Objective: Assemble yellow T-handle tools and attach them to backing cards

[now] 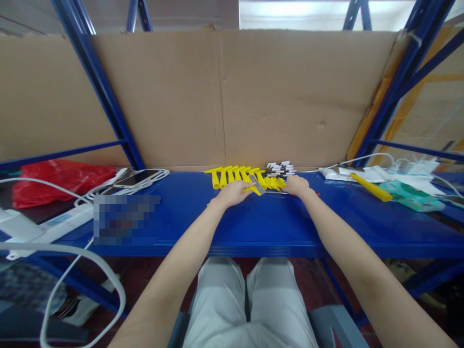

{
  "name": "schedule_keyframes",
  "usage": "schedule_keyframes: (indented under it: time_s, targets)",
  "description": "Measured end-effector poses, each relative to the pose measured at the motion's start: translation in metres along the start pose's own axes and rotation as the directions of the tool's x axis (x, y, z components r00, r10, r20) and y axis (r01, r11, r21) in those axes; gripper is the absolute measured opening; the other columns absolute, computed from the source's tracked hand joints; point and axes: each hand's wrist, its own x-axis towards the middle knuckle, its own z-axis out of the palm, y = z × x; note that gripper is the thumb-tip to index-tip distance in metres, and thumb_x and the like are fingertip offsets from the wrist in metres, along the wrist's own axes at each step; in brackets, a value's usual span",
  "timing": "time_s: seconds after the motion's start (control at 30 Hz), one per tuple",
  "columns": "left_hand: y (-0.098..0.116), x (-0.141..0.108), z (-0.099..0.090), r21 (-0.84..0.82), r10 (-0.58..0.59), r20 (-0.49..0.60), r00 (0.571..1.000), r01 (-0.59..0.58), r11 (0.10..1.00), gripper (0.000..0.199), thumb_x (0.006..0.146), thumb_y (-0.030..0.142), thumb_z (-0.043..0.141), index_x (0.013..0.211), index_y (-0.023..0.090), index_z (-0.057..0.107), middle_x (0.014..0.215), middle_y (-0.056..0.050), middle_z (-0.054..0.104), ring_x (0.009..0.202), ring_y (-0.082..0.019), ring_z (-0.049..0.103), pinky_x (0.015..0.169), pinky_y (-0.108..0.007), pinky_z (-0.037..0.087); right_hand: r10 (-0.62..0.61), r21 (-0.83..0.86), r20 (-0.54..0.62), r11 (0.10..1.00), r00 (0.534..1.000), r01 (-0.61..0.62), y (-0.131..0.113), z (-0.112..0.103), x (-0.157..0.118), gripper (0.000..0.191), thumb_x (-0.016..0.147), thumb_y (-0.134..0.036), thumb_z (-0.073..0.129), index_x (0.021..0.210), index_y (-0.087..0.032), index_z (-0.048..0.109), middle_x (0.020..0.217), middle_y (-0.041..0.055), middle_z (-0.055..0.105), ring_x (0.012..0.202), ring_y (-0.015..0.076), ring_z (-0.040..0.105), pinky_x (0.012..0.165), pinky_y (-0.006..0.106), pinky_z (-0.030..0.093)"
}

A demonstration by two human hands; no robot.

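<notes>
Scraper (258, 186) sits gripped in left hand (232, 192); at its three o'clock, right hand (297, 185) curls, contents unclear.

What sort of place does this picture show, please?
Probably a workstation, perhaps in a workshop: a blue table, a cardboard sheet standing behind it, and similar yellow pieces lined up on top.

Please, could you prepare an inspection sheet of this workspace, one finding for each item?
Surface: blue tabletop, slightly shiny.
Job's things: yellow pieces in a row; black-and-white pieces to their right.
Clutter: red plastic bag at left; green packet at right.
Hands: left hand holds a yellow tool with grey blade; right hand curled, its grip hidden.
Cables: white cables on both sides.
Surroundings: cardboard panel behind; blue metal frame.
</notes>
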Motion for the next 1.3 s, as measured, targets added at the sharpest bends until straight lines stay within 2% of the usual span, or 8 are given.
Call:
schedule_keyframes:
  time_s: [0.23,0.43,0.63,0.8,0.87,1.07,1.17,1.3]
  targets:
    - [0.002,0.000,-0.001,-0.009,-0.016,-0.008,1.000,0.016,1.000,0.041,0.093,0.029,0.047,0.132,0.024,0.057,0.130,-0.005,0.062,0.118,-0.022,0.059,0.101,-0.036,0.045,0.090,0.086,-0.052,0.993,0.995,-0.085,0.000,-0.004,-0.002,0.041,0.081,-0.032,0.057,0.114,-0.009,0.066,0.111,0.0224,0.068,0.112,0.0295,0.062,0.089,0.032,0.047]
    - [0.007,-0.001,-0.006,0.014,-0.040,0.024,0.999,0.040,0.999,0.041,0.093,0.030,0.047,0.133,0.024,0.057,0.129,-0.007,0.063,0.117,-0.024,0.060,0.098,-0.036,0.046,0.138,0.237,-0.212,0.968,0.967,-0.086,0.000,-0.018,-0.012,0.034,0.088,-0.025,0.043,0.111,-0.010,0.064,0.112,0.0212,0.067,0.109,0.0299,0.062,0.086,0.033,0.046]
    - [0.004,-0.001,-0.003,0.010,-0.024,0.031,0.999,0.023,1.000,0.040,0.093,0.032,0.049,0.132,0.026,0.058,0.127,-0.006,0.064,0.116,-0.024,0.060,0.097,-0.037,0.047,0.261,0.607,-0.346,0.795,0.901,0.003,0.001,-0.019,-0.005,0.031,0.092,-0.027,0.039,0.112,-0.012,0.057,0.109,0.0162,0.067,0.104,0.0251,0.062,0.084,0.030,0.047]
    - [0.003,-0.001,-0.002,0.005,-0.013,0.018,1.000,0.013,1.000,0.039,0.092,0.034,0.051,0.129,0.028,0.060,0.123,-0.006,0.066,0.114,-0.024,0.062,0.097,-0.038,0.047,0.327,0.943,-0.087,0.330,0.941,-0.027,-0.008,-0.016,0.000,0.037,0.094,-0.029,0.033,0.126,-0.014,0.046,0.110,0.0121,0.067,0.079,0.0174,0.066,0.061,0.025,0.051]
    - [0.003,0.000,-0.002,0.012,-0.021,0.024,0.999,0.021,1.000,0.038,0.092,0.034,0.052,0.128,0.028,0.061,0.121,-0.007,0.068,0.112,-0.024,0.063,0.096,-0.038,0.047,0.293,0.973,0.002,0.221,0.956,-0.069,-0.014,-0.013,0.000,0.037,0.094,-0.029,0.036,0.125,-0.012,0.048,0.103,0.0125,0.069,0.071,0.0168,0.066,0.057,0.025,0.051]
    - [0.002,0.001,-0.001,-0.002,-0.007,0.024,1.000,0.007,1.000,0.035,0.090,0.032,0.055,0.123,0.026,0.065,0.120,-0.005,0.068,0.111,-0.023,0.063,0.097,-0.036,0.047,0.049,0.968,0.230,0.092,0.972,-0.234,-0.026,-0.004,-0.004,0.026,0.085,-0.016,0.044,0.105,-0.010,0.059,0.074,0.0086,0.070,0.056,0.0147,0.063,0.053,0.024,0.049]
    - [0.001,0.001,0.000,-0.014,-0.009,0.020,1.000,0.009,1.000,0.035,0.090,0.032,0.056,0.122,0.027,0.065,0.120,-0.005,0.068,0.111,-0.022,0.063,0.097,-0.035,0.047,-0.108,0.949,0.309,0.105,0.945,-0.298,-0.029,-0.006,-0.010,0.018,0.084,-0.014,0.045,0.092,-0.013,0.061,0.069,0.0054,0.069,0.049,0.0109,0.057,0.048,0.020,0.043]
    - [0.001,0.001,0.000,-0.020,-0.018,0.029,0.999,0.018,1.000,0.036,0.090,0.032,0.056,0.124,0.025,0.064,0.121,-0.006,0.067,0.112,-0.023,0.063,0.098,-0.037,0.047,-0.156,0.947,0.315,0.111,0.936,-0.300,-0.031,-0.016,-0.019,0.014,0.083,-0.010,0.044,0.081,-0.015,0.058,0.066,0.0025,0.067,0.046,0.0087,0.052,0.048,0.018,0.041]
